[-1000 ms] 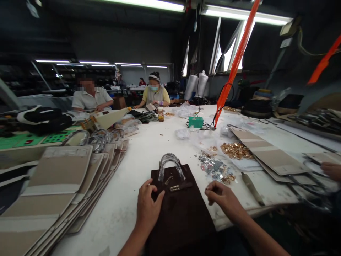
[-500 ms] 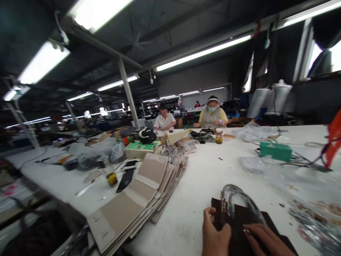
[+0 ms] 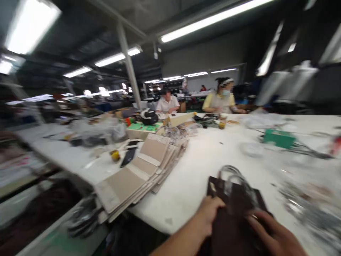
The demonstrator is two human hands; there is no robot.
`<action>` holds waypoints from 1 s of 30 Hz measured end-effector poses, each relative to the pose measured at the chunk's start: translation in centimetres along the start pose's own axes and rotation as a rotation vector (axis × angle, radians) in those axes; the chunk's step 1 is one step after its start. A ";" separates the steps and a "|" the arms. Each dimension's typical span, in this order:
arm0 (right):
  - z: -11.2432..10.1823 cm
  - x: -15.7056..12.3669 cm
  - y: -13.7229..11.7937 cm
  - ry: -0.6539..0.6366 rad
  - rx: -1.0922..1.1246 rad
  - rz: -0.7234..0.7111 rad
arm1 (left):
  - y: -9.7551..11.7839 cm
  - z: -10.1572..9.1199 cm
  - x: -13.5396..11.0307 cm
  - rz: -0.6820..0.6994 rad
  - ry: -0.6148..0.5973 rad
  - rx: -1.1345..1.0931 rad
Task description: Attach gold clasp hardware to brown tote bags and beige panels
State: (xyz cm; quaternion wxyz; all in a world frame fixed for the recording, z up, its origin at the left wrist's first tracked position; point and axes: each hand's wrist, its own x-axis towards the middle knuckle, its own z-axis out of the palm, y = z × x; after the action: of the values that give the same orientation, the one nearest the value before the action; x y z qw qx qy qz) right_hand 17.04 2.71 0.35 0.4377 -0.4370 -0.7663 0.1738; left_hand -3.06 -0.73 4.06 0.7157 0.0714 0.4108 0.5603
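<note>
A dark brown handbag (image 3: 231,224) with looped handles (image 3: 237,177) in clear plastic wrap is at the lower right, over the white table. My left hand (image 3: 209,213) is closed on its left edge, thumb across the front. Across the bag's right side lies my right hand (image 3: 274,231), its fingers stretched out over the surface and its thumb out of sight. A small shiny spot shows by those fingers, too blurred to name. The bag's lower part runs out of the picture.
Stacked beige panels (image 3: 128,185) overhang the near edge of the white table (image 3: 181,199). Plastic-wrapped pieces (image 3: 309,206) lie at right, with a green box (image 3: 278,138) and cables behind. A green-topped machine (image 3: 144,129) stands farther back. Two people (image 3: 167,103) work across the table.
The view has tilted down and shifted. My left hand has moved down along the bag's left edge, and more of my forearm shows. The co-worker in yellow has turned sideways.
</note>
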 end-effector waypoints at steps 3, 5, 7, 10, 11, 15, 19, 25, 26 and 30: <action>-0.7 0.3 0.0 -0.097 0.112 0.069 | 0.6 0.3 1.5 -0.071 -0.029 0.082; -0.6 1.1 0.5 -0.084 0.147 0.064 | 1.0 0.2 2.9 -0.099 -0.060 0.112; -0.7 1.5 0.8 -0.047 0.165 0.100 | 1.0 0.1 3.3 -0.115 -0.075 0.127; -1.3 1.5 0.8 -0.070 0.214 0.212 | 0.8 0.0 3.0 -0.118 -0.069 0.124; -1.5 1.6 0.8 -0.094 0.238 0.269 | 0.7 -0.1 2.9 -0.116 -0.066 0.119; -1.9 2.0 0.8 -0.165 0.305 0.477 | 0.6 -0.2 3.0 -0.116 -0.071 0.103; -1.9 2.6 1.0 -0.208 0.304 0.508 | 0.6 -0.3 3.4 -0.122 -0.080 0.106; -2.5 3.1 1.2 -0.310 0.302 0.469 | 0.3 -0.7 3.8 -0.104 -0.065 0.118; -2.5 3.3 1.2 -0.321 0.295 0.457 | 0.3 -0.8 3.8 -0.103 -0.066 0.118; -2.5 3.8 1.4 -0.358 0.263 0.431 | 0.2 -0.9 3.9 -0.083 -0.069 0.138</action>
State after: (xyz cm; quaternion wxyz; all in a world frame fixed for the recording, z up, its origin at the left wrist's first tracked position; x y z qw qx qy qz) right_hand 18.93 6.28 2.80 0.3017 -0.4916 -0.6919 0.4343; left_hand -3.70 2.38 1.57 0.7453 0.1227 0.4261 0.4978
